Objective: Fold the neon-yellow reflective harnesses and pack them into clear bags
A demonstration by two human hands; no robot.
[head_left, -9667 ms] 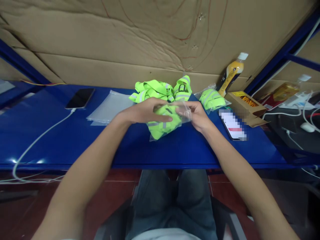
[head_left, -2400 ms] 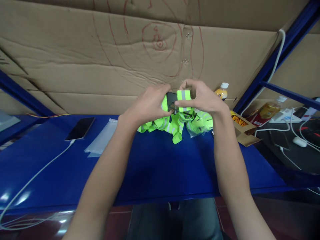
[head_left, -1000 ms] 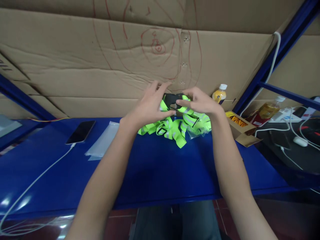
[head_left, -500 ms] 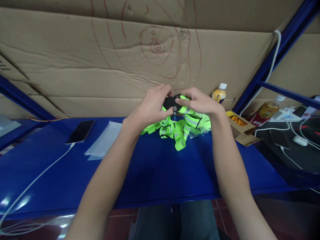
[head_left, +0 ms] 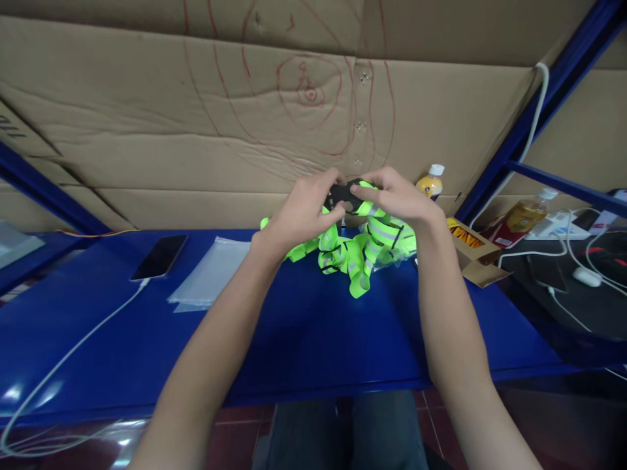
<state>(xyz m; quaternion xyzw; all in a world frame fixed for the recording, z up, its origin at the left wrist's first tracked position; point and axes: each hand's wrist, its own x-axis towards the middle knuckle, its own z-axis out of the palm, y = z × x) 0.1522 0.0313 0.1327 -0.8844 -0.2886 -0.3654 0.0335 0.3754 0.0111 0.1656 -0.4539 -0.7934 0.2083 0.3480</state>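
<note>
A black plastic buckle point(head_left: 345, 194) is held up between my two hands, above the back of the blue table. My left hand point(head_left: 311, 203) pinches its left end between thumb and fingers. My right hand point(head_left: 396, 196) grips the right end, where a neon-green webbing strap joins it. Below hangs and lies a tangle of neon-green straps point(head_left: 355, 258) with silver reflective stripes and black bands. Clear plastic point(head_left: 392, 256) shows under the straps on the right. My fingers hide part of the buckle, and I cannot tell whether its halves are fastened.
Left on the blue table point(head_left: 313, 339) lie a phone point(head_left: 159, 258) on a white cable and clear plastic bags point(head_left: 210, 271). To the right stand an orange drink bottle point(head_left: 431, 183), an open carton point(head_left: 473, 251) and another bottle point(head_left: 526, 212). Cardboard point(head_left: 220, 156) walls the back.
Both hands have shifted slightly right with the buckle, which has turned a little in the fingers. The loose straps beneath have moved slightly with them.
</note>
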